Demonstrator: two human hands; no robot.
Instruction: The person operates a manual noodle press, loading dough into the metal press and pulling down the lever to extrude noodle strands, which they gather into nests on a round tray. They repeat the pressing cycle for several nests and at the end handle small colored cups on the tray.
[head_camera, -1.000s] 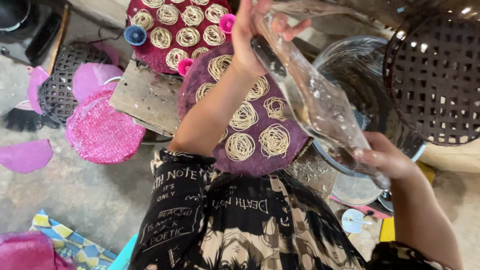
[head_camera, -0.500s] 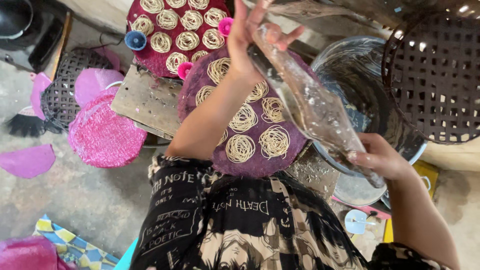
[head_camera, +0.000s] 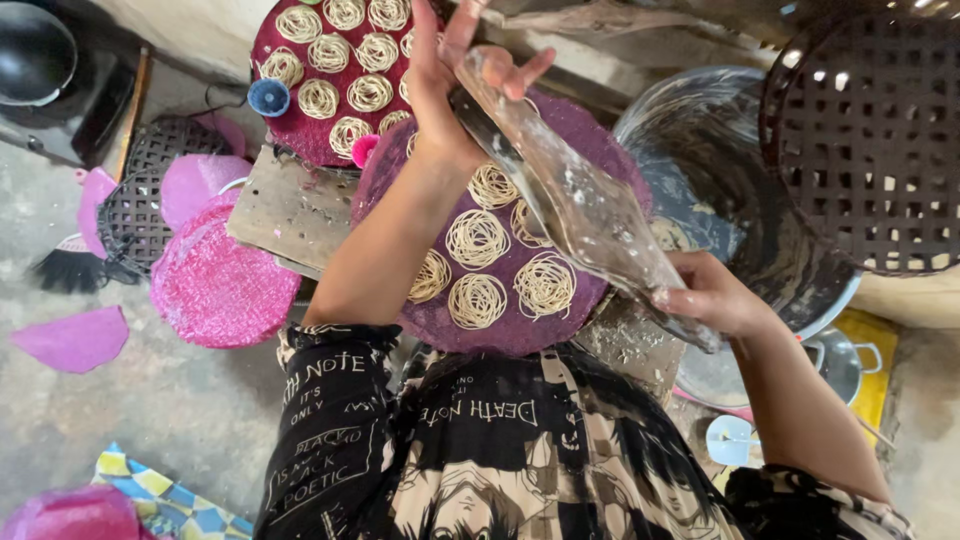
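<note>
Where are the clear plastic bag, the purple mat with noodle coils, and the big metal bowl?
clear plastic bag (head_camera: 585, 215), head view, middle of the stretched bag
purple mat (head_camera: 520, 335), head view, bare near edge
metal bowl (head_camera: 700, 150), head view, inner wall

The person wears a short-sleeved shirt (head_camera: 500, 450) in black and cream, filling the lower edge of the view from about 7 o'clock to 5 o'clock. Its pattern is a patchwork of comic-style drawings and panels of pale block lettering on black. The left sleeve (head_camera: 325, 400) ends above the elbow, at about 8 o'clock, and is mostly black with lettering. The right sleeve (head_camera: 800, 505) shows only as a strip at 5 o'clock. Both forearms are bare. The left hand (head_camera: 450, 75) and the right hand (head_camera: 715, 295) carry no rings, and neither wrist has a watch or bangle.
</note>
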